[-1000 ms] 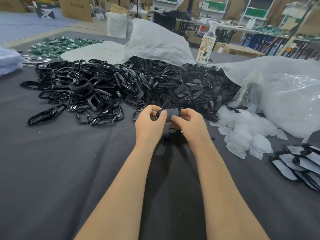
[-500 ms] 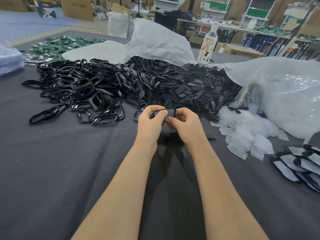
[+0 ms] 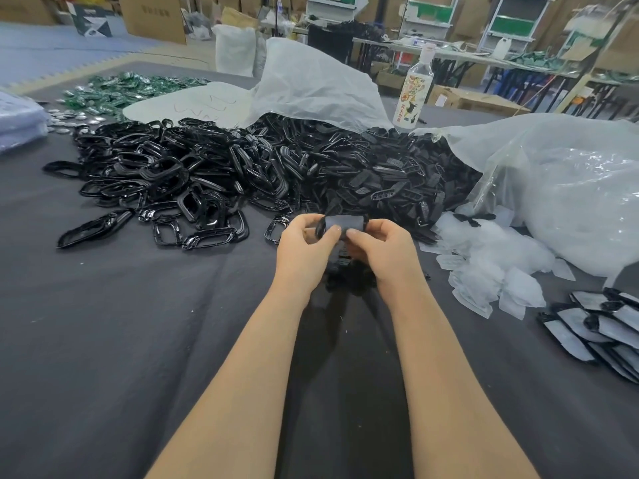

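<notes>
Head view: the left hand and right hand pinch a black plastic part between thumbs and curled fingers, just above the thumbtips; it looks light, stiff and slightly slick, so it is best held by its two ends.

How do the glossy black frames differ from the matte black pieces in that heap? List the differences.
The glossy frames shine with highlights; the matte pieces look dull. The glossy frames are open loops with hollow middles; the matte pieces are flat slabs with small slots. The glossy frames fill the heap's left side; the matte pieces its right, beside the clear bag. Both are black and lie loose on the grey cloth.
</notes>
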Motion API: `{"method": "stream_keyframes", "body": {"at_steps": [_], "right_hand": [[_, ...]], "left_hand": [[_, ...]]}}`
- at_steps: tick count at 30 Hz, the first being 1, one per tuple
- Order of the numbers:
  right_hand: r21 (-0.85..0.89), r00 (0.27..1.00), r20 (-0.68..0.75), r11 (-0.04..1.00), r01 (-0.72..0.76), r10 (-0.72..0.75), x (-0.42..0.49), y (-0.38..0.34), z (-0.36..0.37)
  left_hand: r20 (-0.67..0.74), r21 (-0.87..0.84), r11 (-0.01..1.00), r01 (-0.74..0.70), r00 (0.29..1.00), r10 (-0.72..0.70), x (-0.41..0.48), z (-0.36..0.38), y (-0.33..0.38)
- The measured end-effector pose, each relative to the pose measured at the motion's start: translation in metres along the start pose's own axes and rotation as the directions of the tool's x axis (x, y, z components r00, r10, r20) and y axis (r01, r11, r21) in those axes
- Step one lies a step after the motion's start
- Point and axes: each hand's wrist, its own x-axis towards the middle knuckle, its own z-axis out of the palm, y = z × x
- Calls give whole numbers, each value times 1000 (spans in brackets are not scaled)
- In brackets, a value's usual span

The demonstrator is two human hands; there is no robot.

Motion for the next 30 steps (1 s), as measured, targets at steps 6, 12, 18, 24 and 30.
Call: {"method": "stream_keyframes", "body": {"at_steps": [6, 12, 18, 24, 30], "right_hand": [[-23, 1000, -14, 1000, 9, -9, 3, 5, -2], [-64, 999, -28, 998, 16, -18, 3, 3, -4], [-53, 997, -74, 999, -10, 6, 2, 3, -3], [-149, 998, 2, 987, 58, -58, -2, 0, -1], [-159, 998, -37, 986, 45, -52, -2, -1, -1]], "left_hand": [[11, 130, 991, -25, 1000, 24, 1, -2, -1], [15, -20, 1000, 16, 1000, -16, 2, -2, -4], [-6, 39, 999, -4, 1000, 4, -1, 0, -3], [-38, 43, 999, -11, 999, 13, -1, -1, -2], [12, 216, 971, -101, 995, 101, -4, 1, -1]]}}
